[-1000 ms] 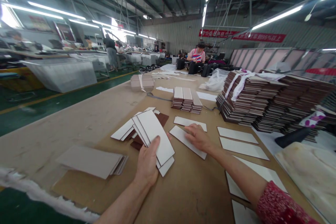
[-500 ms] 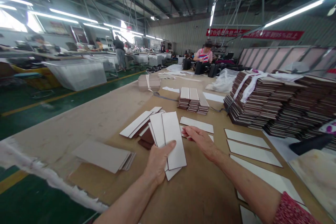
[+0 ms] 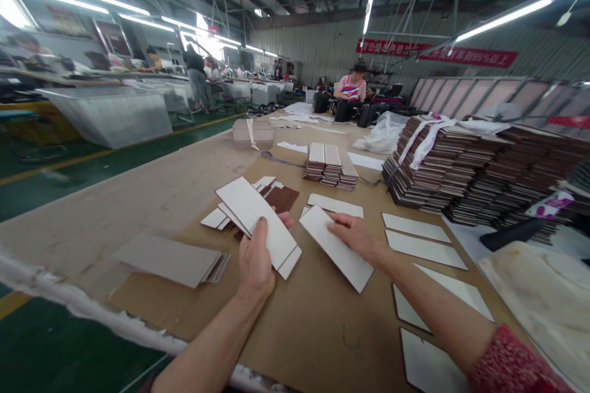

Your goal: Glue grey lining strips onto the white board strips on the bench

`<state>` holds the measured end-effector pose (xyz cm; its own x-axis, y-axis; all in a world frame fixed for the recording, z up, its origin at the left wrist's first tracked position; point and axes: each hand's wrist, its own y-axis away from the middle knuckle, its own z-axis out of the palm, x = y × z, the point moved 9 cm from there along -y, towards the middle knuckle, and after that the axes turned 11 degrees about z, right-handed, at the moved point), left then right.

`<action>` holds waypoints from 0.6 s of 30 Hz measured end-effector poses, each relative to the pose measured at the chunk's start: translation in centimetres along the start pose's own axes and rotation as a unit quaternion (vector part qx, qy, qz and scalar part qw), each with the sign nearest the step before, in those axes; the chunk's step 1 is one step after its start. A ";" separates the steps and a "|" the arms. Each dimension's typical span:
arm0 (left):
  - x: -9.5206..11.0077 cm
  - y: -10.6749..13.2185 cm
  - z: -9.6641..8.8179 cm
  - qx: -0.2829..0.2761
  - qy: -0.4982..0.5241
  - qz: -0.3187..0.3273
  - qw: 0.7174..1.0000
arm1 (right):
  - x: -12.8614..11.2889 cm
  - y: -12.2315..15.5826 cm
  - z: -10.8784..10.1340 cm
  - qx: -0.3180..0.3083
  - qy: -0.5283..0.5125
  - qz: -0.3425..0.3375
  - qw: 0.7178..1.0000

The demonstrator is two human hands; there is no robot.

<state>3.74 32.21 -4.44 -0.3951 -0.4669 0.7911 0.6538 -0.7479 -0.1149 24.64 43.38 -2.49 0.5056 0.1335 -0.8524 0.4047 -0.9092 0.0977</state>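
My left hand [image 3: 255,258] is closed round a small stack of white rectangular cards [image 3: 258,221], thumb on top, held just above the brown table [image 3: 304,325]. My right hand [image 3: 357,237] grips one white card [image 3: 335,247] by its long edge, slanted low over the table right of the stack. Behind the stack lies a loose heap of white and dark brown cards [image 3: 271,193]. Single white cards [image 3: 415,227] lie flat in rows to the right.
Tall piles of dark-edged boards [image 3: 465,172] stand at the back right, a smaller block of stacks [image 3: 329,166] at the centre back. A grey board pile [image 3: 173,261] lies at the left. A person in pink [image 3: 351,89] sits at the far end; others stand further left.
My right hand has taken one white card off the stack and drawn it right and nearer. The left hand's stack has tilted leftwards.
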 end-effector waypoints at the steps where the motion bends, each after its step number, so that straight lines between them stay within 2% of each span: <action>1: -0.1 0.1 0.2 -0.005 0.004 -0.005 1.000 | -0.1 0.3 1.1 -0.005 0.035 -0.022 0.999; 6: -1.1 0.1 0.1 0.003 0.012 -0.033 0.999 | -0.9 2.2 4.3 0.052 0.175 -0.106 0.977; 11: -1.9 -0.3 -0.4 0.015 0.016 -0.055 0.998 | -0.7 3.8 6.9 0.033 0.252 -0.145 0.956; 15: -2.1 -0.2 -1.2 0.051 -0.008 -0.066 0.996 | -0.3 2.7 6.6 0.034 0.241 -0.159 0.957; 18: -2.4 0.2 -0.6 0.020 -0.019 -0.073 0.997 | -1.3 1.8 5.1 0.061 0.186 -0.148 0.970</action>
<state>4.42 32.86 -6.74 -0.4644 -0.3356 0.8195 0.6159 -0.7874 0.0266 20.83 39.55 -3.85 0.6301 0.5075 -0.5877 0.4923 -0.8464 -0.2031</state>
